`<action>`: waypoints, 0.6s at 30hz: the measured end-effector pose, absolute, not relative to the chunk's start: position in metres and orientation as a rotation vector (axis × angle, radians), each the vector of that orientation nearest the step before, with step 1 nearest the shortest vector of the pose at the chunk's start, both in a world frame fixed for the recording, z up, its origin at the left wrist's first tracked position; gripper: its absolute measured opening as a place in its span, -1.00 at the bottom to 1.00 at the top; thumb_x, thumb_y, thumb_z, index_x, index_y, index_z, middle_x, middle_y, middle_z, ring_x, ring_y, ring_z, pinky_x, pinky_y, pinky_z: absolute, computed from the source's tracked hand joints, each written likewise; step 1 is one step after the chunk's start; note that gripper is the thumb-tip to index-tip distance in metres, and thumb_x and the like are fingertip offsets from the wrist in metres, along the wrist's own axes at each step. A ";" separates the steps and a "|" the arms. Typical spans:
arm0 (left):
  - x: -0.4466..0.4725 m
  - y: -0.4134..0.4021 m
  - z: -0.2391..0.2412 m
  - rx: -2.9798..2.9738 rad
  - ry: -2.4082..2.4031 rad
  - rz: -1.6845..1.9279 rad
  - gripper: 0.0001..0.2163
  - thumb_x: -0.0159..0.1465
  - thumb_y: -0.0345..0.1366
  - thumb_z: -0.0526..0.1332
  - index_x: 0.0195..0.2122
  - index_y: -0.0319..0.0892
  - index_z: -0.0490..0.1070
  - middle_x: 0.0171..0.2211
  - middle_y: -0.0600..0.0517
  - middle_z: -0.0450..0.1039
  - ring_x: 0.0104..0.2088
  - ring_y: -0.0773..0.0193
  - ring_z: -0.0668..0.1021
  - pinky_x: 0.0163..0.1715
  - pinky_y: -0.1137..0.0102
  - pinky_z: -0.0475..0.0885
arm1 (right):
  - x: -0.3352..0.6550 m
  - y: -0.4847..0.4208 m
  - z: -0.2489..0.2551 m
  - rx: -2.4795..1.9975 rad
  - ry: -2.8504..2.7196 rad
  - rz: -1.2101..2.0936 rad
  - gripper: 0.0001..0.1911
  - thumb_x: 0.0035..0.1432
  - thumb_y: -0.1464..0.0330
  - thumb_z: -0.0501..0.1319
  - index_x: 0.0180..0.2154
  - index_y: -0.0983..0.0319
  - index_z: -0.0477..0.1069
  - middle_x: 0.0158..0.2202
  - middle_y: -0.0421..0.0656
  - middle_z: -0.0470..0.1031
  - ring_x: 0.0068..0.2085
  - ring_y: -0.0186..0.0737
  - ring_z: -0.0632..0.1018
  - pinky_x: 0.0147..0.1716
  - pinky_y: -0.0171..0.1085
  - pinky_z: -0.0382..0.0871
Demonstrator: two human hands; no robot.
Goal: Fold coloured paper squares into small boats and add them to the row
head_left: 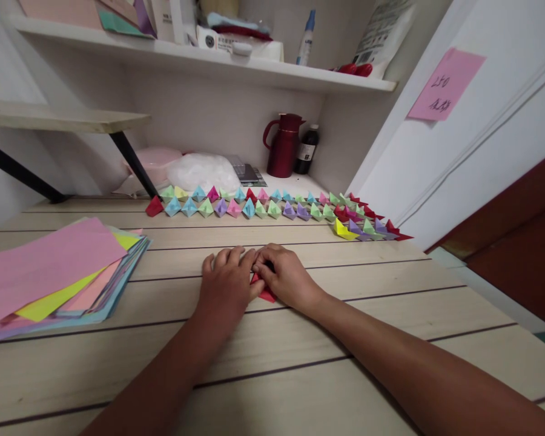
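A small folded piece of red paper [267, 295] lies on the table under my hands, mostly covered by them. My left hand [227, 281] has its thumb and index finger at the paper's left side, while its other fingers rest spread on the wood. From the right, my right hand [288, 275] pinches the paper's upper part between thumb and curled fingers. Just which fold lies under the fingertips is hidden. Beyond my hands stand rows of small folded paper boats in several colours, among them a yellow boat [344, 230] and a red one [154, 206].
A stack of coloured paper sheets [59, 260] lies at the left on the slatted table [272, 375]. Behind the boats are a plastic bag [204, 172], a dark red jug [284, 148] and a dark bottle [306, 151]. A shelf [200, 63] overhangs the back. A pink note [447, 85] sticks to the right wall.
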State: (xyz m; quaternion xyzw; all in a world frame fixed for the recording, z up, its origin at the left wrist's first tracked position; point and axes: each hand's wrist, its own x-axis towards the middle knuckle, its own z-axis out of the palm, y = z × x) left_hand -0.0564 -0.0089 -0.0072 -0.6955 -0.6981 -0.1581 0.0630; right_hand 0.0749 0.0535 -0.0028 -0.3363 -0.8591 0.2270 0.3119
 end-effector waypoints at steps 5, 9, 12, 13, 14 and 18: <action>-0.058 -0.010 -0.008 -2.109 -2.107 -0.461 -0.56 0.22 -0.12 0.21 0.12 -0.06 0.34 0.16 -0.08 0.37 0.15 0.00 0.34 0.11 0.05 0.15 | 0.077 0.058 -0.005 -0.959 -2.219 0.534 -0.81 0.00 0.60 0.15 -0.50 0.21 0.25 -0.39 -0.17 0.34 -0.34 -0.25 0.39 -0.30 -0.26 0.26; -0.059 -0.010 -0.008 -2.113 -2.113 -0.459 -0.55 0.22 -0.09 0.20 0.13 -0.05 0.32 0.16 -0.08 0.36 0.15 0.00 0.34 0.11 0.05 0.14 | 0.083 0.063 -0.006 -0.869 -2.160 0.700 -0.85 0.02 0.57 0.17 -0.38 0.22 0.35 -0.29 -0.17 0.35 -0.28 -0.27 0.42 -0.25 -0.28 0.31; -0.059 -0.010 -0.009 -2.110 -2.114 -0.468 -0.56 0.23 -0.08 0.19 0.12 -0.04 0.32 0.15 -0.08 0.37 0.15 0.01 0.34 0.11 0.06 0.13 | 0.086 0.066 -0.004 -0.843 -2.143 0.816 -0.89 0.07 0.47 0.24 -0.30 0.20 0.40 -0.26 -0.18 0.36 -0.26 -0.28 0.42 -0.23 -0.28 0.33; -0.059 -0.010 -0.009 -2.110 -2.114 -0.472 -0.56 0.23 -0.08 0.19 0.12 -0.03 0.32 0.15 -0.07 0.38 0.15 0.01 0.34 0.11 0.06 0.13 | 0.086 0.066 -0.004 -0.857 -2.151 0.826 -0.87 0.05 0.44 0.28 -0.29 0.20 0.40 -0.26 -0.19 0.36 -0.27 -0.28 0.42 -0.23 -0.28 0.33; -0.059 -0.010 -0.010 -2.112 -2.112 -0.477 -0.57 0.23 -0.08 0.19 0.11 -0.03 0.33 0.15 -0.07 0.38 0.15 0.01 0.34 0.11 0.06 0.13 | 0.086 0.066 -0.003 -0.878 -2.168 0.821 -0.83 0.02 0.42 0.31 -0.29 0.20 0.41 -0.27 -0.19 0.36 -0.27 -0.28 0.42 -0.23 -0.28 0.33; -0.059 -0.010 -0.009 -2.115 -2.111 -0.491 -0.58 0.23 -0.10 0.19 0.11 -0.04 0.33 0.14 -0.07 0.38 0.15 0.01 0.34 0.11 0.07 0.13 | 0.084 0.068 -0.003 -0.955 -2.258 0.753 -0.80 -0.03 0.46 0.34 -0.31 0.19 0.42 -0.27 -0.20 0.32 -0.30 -0.30 0.41 -0.26 -0.29 0.31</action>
